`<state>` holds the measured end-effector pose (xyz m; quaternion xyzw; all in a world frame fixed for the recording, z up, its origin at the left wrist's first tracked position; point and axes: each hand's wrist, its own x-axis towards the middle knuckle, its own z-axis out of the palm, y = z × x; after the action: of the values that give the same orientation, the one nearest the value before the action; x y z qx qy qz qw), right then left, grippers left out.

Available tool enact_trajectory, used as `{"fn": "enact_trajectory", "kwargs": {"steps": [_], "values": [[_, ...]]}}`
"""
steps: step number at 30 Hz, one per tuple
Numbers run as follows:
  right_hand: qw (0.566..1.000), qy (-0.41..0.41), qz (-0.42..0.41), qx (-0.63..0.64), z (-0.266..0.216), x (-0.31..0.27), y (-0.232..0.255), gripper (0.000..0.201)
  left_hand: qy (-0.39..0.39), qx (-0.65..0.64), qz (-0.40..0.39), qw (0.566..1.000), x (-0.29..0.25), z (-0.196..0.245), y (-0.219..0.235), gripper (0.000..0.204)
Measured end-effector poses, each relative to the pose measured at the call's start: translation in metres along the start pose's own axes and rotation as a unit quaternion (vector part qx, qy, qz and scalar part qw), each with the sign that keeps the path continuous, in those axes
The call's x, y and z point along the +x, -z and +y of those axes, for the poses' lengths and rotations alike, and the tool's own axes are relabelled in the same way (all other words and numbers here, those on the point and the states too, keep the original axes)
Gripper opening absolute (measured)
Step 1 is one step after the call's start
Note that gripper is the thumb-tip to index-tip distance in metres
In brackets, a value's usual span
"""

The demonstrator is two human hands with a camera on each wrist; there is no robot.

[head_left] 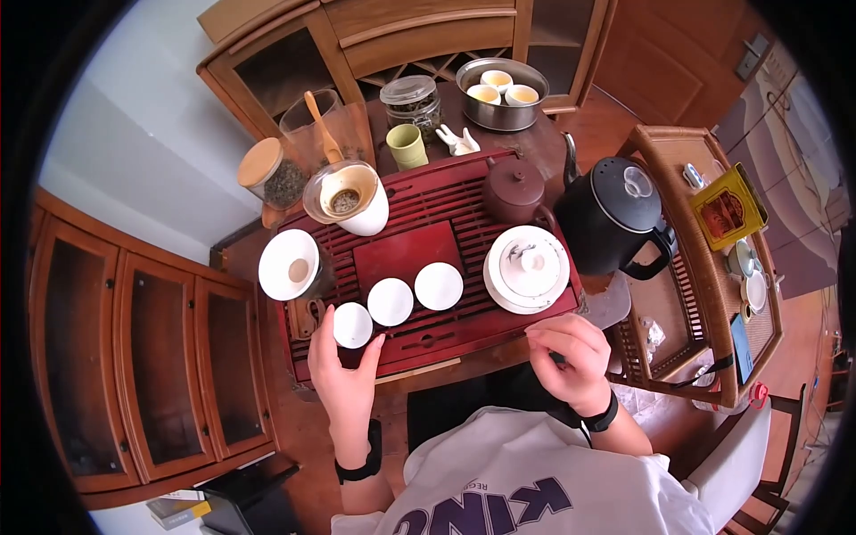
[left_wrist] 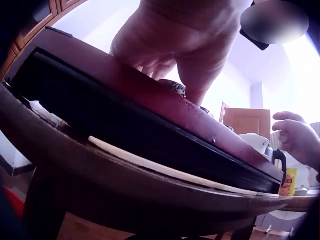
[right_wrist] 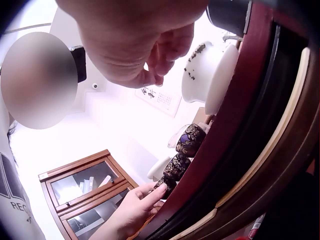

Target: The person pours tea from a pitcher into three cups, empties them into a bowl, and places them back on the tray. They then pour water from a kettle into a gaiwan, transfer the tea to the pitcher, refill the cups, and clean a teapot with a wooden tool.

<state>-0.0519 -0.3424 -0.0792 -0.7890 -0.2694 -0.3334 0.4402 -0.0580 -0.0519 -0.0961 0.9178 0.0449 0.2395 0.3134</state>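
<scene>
My left hand (head_left: 346, 388) has its thumb and fingers around the leftmost of three small teacups (head_left: 353, 326), which stands on the red slatted tea tray (head_left: 419, 341). The right wrist view shows the cups' dark, flowered outsides, with the left fingers at the nearest cup (right_wrist: 165, 187). Two more teacups, a middle one (head_left: 390, 302) and a right one (head_left: 439, 286), stand in a slanting row beside it. My right hand (head_left: 572, 361) hovers by the tray's front right edge, fingers loosely bent and holding nothing. Closest to it is a white lidded gaiwan (head_left: 526, 272), with dark leaf bits on its side.
A white pitcher with a strainer (head_left: 361, 209), a white-mouthed cup (head_left: 290, 265) and a brown teapot (head_left: 514, 190) stand on the tray. Behind are tea jars (head_left: 412, 105) and a steel bowl of cups (head_left: 502, 116). A black kettle (head_left: 615, 218) stands right.
</scene>
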Motion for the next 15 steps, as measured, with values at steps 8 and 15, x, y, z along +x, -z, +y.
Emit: {"fn": "enact_trajectory", "kwargs": {"steps": [8,15], "values": [[0.993,-0.043,0.052,-0.097,0.010,0.014,0.010,0.027,-0.006,-0.004,0.024,1.000,-0.008,-0.005,-0.003,0.077],[0.971,-0.177,-0.051,-0.152,0.015,0.053,0.004,0.046,-0.078,-0.010,0.086,0.993,-0.011,-0.021,-0.016,0.065]]}}
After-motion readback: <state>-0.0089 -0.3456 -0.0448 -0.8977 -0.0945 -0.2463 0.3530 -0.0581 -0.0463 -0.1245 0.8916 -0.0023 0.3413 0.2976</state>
